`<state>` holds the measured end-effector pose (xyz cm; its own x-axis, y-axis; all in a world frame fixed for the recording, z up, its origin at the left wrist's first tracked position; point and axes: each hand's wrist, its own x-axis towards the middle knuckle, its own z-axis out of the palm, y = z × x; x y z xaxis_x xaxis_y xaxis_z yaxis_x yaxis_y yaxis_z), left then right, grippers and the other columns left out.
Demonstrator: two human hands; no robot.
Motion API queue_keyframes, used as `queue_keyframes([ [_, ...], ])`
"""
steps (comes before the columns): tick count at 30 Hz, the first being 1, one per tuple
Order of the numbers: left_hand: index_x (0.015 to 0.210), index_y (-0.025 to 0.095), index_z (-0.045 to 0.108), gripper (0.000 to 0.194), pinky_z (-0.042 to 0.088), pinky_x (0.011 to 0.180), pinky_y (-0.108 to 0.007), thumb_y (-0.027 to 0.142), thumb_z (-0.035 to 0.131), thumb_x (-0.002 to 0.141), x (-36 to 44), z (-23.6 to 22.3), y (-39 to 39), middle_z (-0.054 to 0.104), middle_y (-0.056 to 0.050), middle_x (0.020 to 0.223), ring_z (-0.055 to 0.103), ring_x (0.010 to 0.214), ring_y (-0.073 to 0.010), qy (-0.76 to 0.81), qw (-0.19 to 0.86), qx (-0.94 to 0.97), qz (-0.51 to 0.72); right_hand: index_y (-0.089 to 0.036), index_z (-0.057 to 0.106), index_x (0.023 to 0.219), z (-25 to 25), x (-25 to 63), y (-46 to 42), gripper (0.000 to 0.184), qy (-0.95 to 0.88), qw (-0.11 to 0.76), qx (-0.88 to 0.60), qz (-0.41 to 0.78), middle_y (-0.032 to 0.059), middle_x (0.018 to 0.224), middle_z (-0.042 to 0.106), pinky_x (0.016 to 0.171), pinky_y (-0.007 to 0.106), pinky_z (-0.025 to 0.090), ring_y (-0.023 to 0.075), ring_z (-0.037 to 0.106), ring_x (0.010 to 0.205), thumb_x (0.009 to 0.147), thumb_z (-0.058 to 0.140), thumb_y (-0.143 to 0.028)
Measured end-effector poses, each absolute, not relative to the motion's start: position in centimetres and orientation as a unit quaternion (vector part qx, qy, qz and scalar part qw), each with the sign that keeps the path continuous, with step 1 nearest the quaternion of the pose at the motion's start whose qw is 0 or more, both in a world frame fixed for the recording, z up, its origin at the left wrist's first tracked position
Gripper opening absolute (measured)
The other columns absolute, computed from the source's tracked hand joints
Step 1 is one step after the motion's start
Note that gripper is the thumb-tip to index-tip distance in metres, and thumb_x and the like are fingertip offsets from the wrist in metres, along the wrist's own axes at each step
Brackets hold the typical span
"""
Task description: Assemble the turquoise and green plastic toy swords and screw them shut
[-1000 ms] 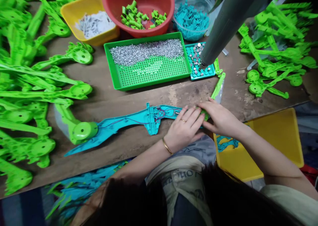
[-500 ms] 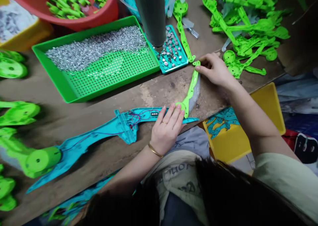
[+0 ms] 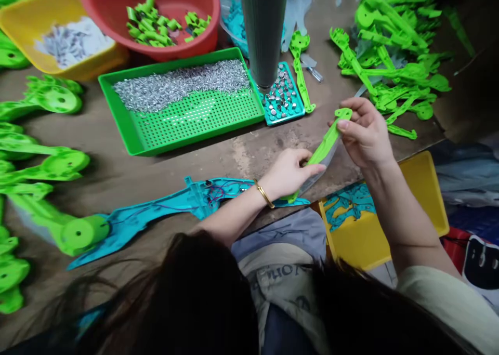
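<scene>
A long turquoise plastic shell [image 3: 156, 217] with thin wires inside lies on the brown table [image 3: 128, 181] near its front edge. My left hand [image 3: 286, 172] is closed on the lower part of a narrow bright green plastic piece [image 3: 326, 143]. My right hand [image 3: 364, 134] pinches the upper end of the same piece, lifted just above the table. The green piece slants from lower left to upper right between the two hands. My dark hair hides the bottom of the view.
A green perforated tray [image 3: 183, 105] holds small metal pins. Behind it are a red bowl [image 3: 156, 12], a yellow tub [image 3: 58, 30] and a grey machine column [image 3: 265, 27] over a small turquoise tray [image 3: 284, 96]. Green plastic parts [image 3: 393, 48] pile at right and left. A yellow bin [image 3: 390, 220] sits below the table edge.
My left hand left the turquoise shell and took hold of the green piece. Both hands lifted that piece off the table. The view shifted slightly.
</scene>
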<state>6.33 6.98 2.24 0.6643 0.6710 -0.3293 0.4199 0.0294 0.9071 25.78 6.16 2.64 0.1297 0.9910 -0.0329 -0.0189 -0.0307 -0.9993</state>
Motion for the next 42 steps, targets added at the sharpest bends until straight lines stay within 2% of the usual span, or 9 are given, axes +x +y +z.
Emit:
queue_keyframes([
  [3, 0.077, 0.013, 0.069, 0.028, 0.031, 0.056, -0.024, 0.041, 0.067, 0.079, 6.3, 1.5, 6.7, 0.051, 0.004, 0.060, 0.041, 0.058, -0.0102, 0.397, 0.635, 0.649, 0.134, -0.026, 0.063, 0.103, 1.9, 25.7, 5.2, 0.050, -0.471, 0.461, -0.538, 0.525, -0.0016, 0.088, 0.065, 0.075, 0.029, 0.053, 0.0149, 0.065, 0.083, 0.064, 0.084, -0.049],
  [6, 0.074, 0.013, 0.068, 0.025, 0.031, 0.058, -0.024, 0.038, 0.068, 0.078, 6.3, 1.4, 6.2, 0.049, 0.005, 0.058, 0.041, 0.058, -0.0100, 0.396, 0.637, 0.644, 0.152, -0.020, 0.067, 0.084, 1.1, 24.9, 4.4, 0.036, -0.500, 0.383, -0.545, 0.553, -0.0019, 0.075, 0.064, 0.064, 0.026, 0.047, 0.0123, 0.059, 0.069, 0.064, 0.084, -0.045],
  [14, 0.077, 0.014, 0.065, 0.027, 0.029, 0.059, -0.025, 0.039, 0.061, 0.085, 5.5, 2.5, 6.0, 0.050, 0.004, 0.062, 0.042, 0.061, -0.0112, 0.359, 0.580, 0.721, 0.124, -0.021, 0.064, 0.072, 0.4, 23.8, 3.9, 0.025, -0.501, 0.441, -0.521, 0.533, -0.0040, 0.066, 0.055, 0.054, 0.023, 0.038, 0.0092, 0.049, 0.060, 0.070, 0.081, -0.039],
  [18, 0.076, 0.015, 0.066, 0.028, 0.024, 0.056, -0.026, 0.040, 0.060, 0.086, 5.4, 2.6, 5.6, 0.048, 0.004, 0.060, 0.039, 0.057, -0.0103, 0.386, 0.571, 0.716, 0.112, -0.022, 0.067, 0.077, 1.4, 24.4, 4.8, 0.037, -0.480, 0.491, -0.539, 0.488, -0.0013, 0.072, 0.059, 0.056, 0.025, 0.042, 0.0106, 0.052, 0.063, 0.075, 0.072, -0.058],
  [23, 0.078, 0.015, 0.070, 0.026, 0.023, 0.055, -0.025, 0.038, 0.061, 0.085, 5.7, 2.4, 5.1, 0.050, 0.004, 0.061, 0.040, 0.058, -0.0104, 0.389, 0.589, 0.697, 0.128, -0.021, 0.056, 0.061, 1.9, 23.7, 5.8, 0.042, -0.473, 0.562, -0.553, 0.394, -0.0039, 0.059, 0.051, 0.049, 0.023, 0.038, 0.0080, 0.045, 0.052, 0.075, 0.072, -0.057],
  [29, 0.079, 0.015, 0.071, 0.025, 0.023, 0.055, -0.025, 0.038, 0.061, 0.085, 5.6, 2.1, 5.0, 0.050, 0.004, 0.059, 0.039, 0.056, -0.0101, 0.399, 0.573, 0.702, 0.139, -0.024, 0.066, 0.088, 1.1, 24.3, 4.3, 0.053, -0.466, 0.466, -0.535, 0.528, -0.0008, 0.077, 0.059, 0.056, 0.027, 0.045, 0.0120, 0.054, 0.063, 0.069, 0.066, -0.073],
  [32, 0.078, 0.015, 0.071, 0.026, 0.024, 0.055, -0.026, 0.039, 0.061, 0.086, 5.8, 2.1, 5.0, 0.050, 0.004, 0.058, 0.039, 0.055, -0.0102, 0.405, 0.566, 0.707, 0.128, -0.021, 0.068, 0.079, 0.5, 24.4, 3.3, 0.037, -0.527, 0.410, -0.534, 0.519, -0.0002, 0.077, 0.060, 0.062, 0.028, 0.044, 0.0129, 0.055, 0.069, 0.071, 0.075, -0.056],
  [38, 0.092, 0.015, 0.067, 0.028, 0.036, 0.064, -0.027, 0.042, 0.061, 0.088, 4.7, 3.1, 5.5, 0.068, -0.004, 0.084, 0.058, 0.074, -0.0175, 0.362, 0.497, 0.788, 0.044, -0.022, 0.061, 0.065, -0.1, 23.1, 3.3, 0.031, -0.528, 0.478, -0.540, 0.450, -0.0008, 0.068, 0.055, 0.066, 0.031, 0.045, 0.0145, 0.052, 0.067, 0.075, 0.074, -0.049],
  [42, 0.083, 0.016, 0.067, 0.026, 0.037, 0.065, -0.028, 0.041, 0.062, 0.088, 3.6, 3.4, 5.9, 0.069, -0.005, 0.082, 0.061, 0.076, -0.0192, 0.355, 0.477, 0.804, 0.003, -0.024, 0.065, 0.073, 0.0, 23.2, 3.1, 0.030, -0.505, 0.476, -0.544, 0.471, 0.0006, 0.078, 0.060, 0.067, 0.031, 0.047, 0.0152, 0.055, 0.072, 0.072, 0.075, -0.052],
])
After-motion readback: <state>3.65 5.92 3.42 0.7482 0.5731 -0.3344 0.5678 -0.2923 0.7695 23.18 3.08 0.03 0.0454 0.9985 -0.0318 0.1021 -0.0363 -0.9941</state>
